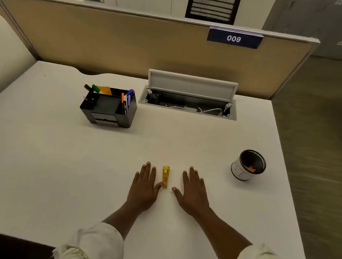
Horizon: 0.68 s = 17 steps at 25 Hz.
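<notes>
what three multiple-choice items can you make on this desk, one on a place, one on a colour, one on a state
1. Where does the small yellow piece lie?
A. on the floor
B. on the desk, between the left hand and the right hand
C. on top of the partition

2. What colour is the pen organizer?
A. black
B. red
C. white

3. How is the hatch lid at the back of the desk?
A. shut flat
B. missing
C. raised open

Answers:
1 B, it sits between the two hands, which lie flat on the desk.
2 A, its walls are black.
3 C, the lid stands up and cables show in the opening below it.
</notes>
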Motion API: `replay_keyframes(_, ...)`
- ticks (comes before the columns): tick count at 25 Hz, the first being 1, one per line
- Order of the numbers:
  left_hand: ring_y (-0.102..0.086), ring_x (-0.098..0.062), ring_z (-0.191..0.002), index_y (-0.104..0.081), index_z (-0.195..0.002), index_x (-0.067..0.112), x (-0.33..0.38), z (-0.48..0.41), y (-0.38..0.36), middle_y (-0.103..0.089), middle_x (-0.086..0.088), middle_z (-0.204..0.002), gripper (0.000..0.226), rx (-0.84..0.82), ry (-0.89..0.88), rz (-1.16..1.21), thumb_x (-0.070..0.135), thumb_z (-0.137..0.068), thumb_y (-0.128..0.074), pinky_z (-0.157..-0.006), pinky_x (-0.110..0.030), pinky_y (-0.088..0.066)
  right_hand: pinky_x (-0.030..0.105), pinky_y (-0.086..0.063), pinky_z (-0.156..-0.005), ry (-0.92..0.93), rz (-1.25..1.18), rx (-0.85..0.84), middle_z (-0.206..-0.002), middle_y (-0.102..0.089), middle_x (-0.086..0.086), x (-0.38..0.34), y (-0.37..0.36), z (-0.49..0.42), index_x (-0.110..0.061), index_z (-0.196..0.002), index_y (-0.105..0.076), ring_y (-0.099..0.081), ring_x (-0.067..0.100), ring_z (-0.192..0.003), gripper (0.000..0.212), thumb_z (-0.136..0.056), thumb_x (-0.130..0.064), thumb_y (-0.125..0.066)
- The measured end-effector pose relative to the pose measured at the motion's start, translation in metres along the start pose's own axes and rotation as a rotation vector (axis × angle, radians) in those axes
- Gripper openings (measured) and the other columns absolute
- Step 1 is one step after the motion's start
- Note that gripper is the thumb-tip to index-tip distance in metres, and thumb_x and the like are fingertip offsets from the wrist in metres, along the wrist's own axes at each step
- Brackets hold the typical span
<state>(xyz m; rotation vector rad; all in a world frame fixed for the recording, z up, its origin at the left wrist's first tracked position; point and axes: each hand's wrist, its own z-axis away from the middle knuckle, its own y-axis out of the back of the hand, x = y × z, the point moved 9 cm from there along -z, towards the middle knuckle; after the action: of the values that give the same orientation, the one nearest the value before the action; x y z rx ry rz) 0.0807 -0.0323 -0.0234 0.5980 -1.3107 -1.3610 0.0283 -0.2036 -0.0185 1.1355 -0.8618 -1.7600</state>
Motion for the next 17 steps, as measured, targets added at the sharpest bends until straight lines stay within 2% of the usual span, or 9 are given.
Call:
replay_keyframes(2,0.007,-0.027,-0.157,-0.003,-0.161,0.013,-0.002,0.002,-0.001,0.01,-0.01,-0.169,0.071,0.015,-0.007,-0.013,0.05,-0.104,-0.026,-0.126,-0.041,-0.001,0.046,-0.005,-0.129,-0.037,-0.009,0.043,-0.173,0.003,0.014,-0.002,0.004,-0.003,-0.011,-0.162,-0.014,0.001,0.03,-0.16,0.08,-0.102,-0.059,-0.035)
replay_keyframes(3,0.007,-0.027,-0.157,-0.003,-0.16,0.013,-0.003,0.003,-0.003,0.011,-0.011,-0.169,0.071,0.015,-0.006,-0.028,0.05,-0.104,-0.027,-0.126,-0.041,-0.001,0.045,-0.014,-0.127,-0.056,-0.011,0.073,-0.172,-0.01,0.016,-0.005,0.007,-0.006,-0.011,-0.16,-0.023,-0.01,0.031,-0.159,0.076,-0.102,-0.058,-0.038)
replay_keyframes(6,0.003,-0.03,-0.157,-0.008,-0.16,0.011,0.0,0.004,-0.003,0.006,-0.015,-0.169,0.076,0.03,-0.022,-0.05,0.05,-0.102,-0.035,-0.126,-0.043,-0.006,0.042,-0.043,-0.104,-0.032,-0.012,0.196,-0.145,-0.05,0.013,-0.028,0.024,-0.013,-0.011,-0.142,-0.047,-0.048,0.03,-0.131,0.061,-0.098,-0.054,-0.047)
replay_keyframes(8,0.0,-0.03,-0.157,-0.011,-0.16,0.01,-0.001,0.004,-0.004,0.003,-0.015,-0.169,0.076,0.035,-0.011,-0.035,0.05,-0.101,-0.038,-0.126,-0.043,-0.008,0.04,-0.048,-0.093,-0.035,-0.059,0.209,-0.131,-0.056,0.011,-0.04,0.025,-0.019,-0.011,-0.134,-0.052,-0.054,0.029,-0.119,0.059,-0.095,-0.055,-0.054)
replay_keyframes(10,-0.001,-0.031,-0.157,-0.013,-0.16,0.01,-0.001,0.003,-0.004,0.001,-0.016,-0.169,0.076,0.027,0.006,-0.005,0.048,-0.101,-0.041,-0.125,-0.043,-0.009,0.039,-0.049,-0.09,-0.058,-0.068,0.184,-0.127,-0.057,0.01,-0.048,0.021,-0.026,-0.01,-0.13,-0.054,-0.055,0.028,-0.116,0.055,-0.094,-0.052,-0.059)
replay_keyframes(14,-0.004,-0.031,-0.157,-0.017,-0.159,0.009,0.005,0.001,0.003,-0.004,-0.017,-0.169,0.071,0.012,0.023,0.081,0.038,-0.101,-0.046,-0.125,-0.041,-0.011,0.037,-0.05,-0.087,-0.055,-0.087,0.169,-0.123,-0.06,0.011,-0.05,0.016,-0.031,-0.01,-0.122,-0.059,-0.058,0.028,-0.111,0.035,-0.096,-0.033,-0.062)
replay_keyframes(17,-0.023,-0.031,-0.152,-0.026,-0.158,0.012,0.022,-0.001,0.024,-0.024,-0.018,-0.165,0.064,0.044,0.01,0.307,0.03,-0.101,-0.05,-0.12,-0.039,-0.026,0.035,-0.051,-0.079,-0.033,-0.35,0.087,-0.108,-0.068,0.008,-0.036,0.02,-0.028,-0.011,-0.11,-0.067,-0.065,0.026,-0.097,0.026,-0.092,-0.03,-0.069)
